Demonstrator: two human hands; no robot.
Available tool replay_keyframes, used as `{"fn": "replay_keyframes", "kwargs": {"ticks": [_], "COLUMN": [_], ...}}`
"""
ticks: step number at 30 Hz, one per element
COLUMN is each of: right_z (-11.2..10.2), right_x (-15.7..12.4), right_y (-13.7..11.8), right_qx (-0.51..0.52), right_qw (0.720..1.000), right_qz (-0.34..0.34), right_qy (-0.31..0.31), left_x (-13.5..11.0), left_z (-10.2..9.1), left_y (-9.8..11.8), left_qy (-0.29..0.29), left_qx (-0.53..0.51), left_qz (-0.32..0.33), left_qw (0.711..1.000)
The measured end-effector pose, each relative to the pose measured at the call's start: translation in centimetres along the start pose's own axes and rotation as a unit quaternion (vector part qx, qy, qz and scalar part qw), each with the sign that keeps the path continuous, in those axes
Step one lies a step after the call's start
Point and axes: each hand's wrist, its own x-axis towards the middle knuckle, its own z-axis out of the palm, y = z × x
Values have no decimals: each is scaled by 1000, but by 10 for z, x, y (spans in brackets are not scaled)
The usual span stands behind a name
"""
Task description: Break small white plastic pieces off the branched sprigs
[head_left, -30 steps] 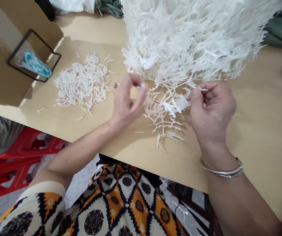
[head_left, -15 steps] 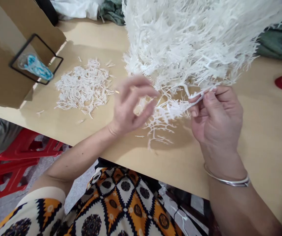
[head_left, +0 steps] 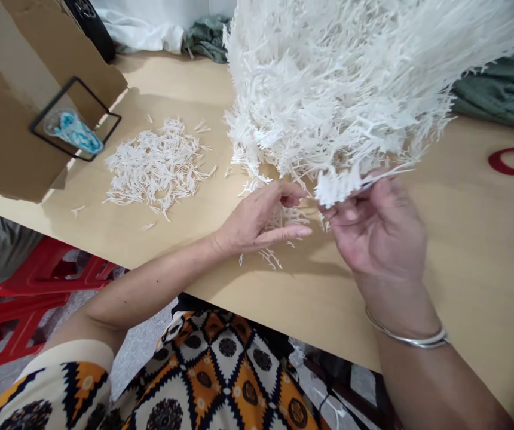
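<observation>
A white branching plastic sprig (head_left: 340, 186) is pinched between the thumb and fingers of my right hand (head_left: 380, 221), in front of a big heap of similar white sprigs (head_left: 351, 89). Facing it from the left, my left hand (head_left: 266, 218) has its thumb and fingers apart, with nothing seen between them. Its fingertips are near the sprig's left end. Thin white branches (head_left: 270, 257) show on the table behind and below my left hand, partly hidden by it. Farther left lies a flat pile of small white trimmed pieces (head_left: 156, 164).
A cardboard box (head_left: 10, 101) stands at the left with a black wire frame and a clear cup (head_left: 75, 131) holding something blue and white beside it. A red loop (head_left: 503, 161) lies at the right. Dark green cloth (head_left: 503, 89) lies behind. Red stools (head_left: 51, 269) stand below left.
My left hand has moved down and right, its thumb and fingers spreading. My right hand has shifted slightly left and turned the sprig, which now points left with its tips bunched.
</observation>
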Motion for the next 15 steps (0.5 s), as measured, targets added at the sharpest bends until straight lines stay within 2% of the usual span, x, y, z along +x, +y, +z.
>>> {"fn": "replay_keyframes", "kwargs": {"ticks": [6, 12, 15], "right_z": [24, 11, 7], "right_x": [-15, -6, -4], "right_y": [10, 26, 34], "right_qx": [-21, 16, -9], "right_qw": [997, 999, 999], "right_qz": [4, -47, -44], "right_qy": [-74, -5, -8], "left_x": [0, -2, -1], "left_z": [-1, 0, 0], "left_y": [-3, -14, -15], "left_qy": [31, 42, 51], "left_qx": [-69, -208, -251], "left_qz": [-81, -209, -232], "left_qw": [994, 955, 938]}}
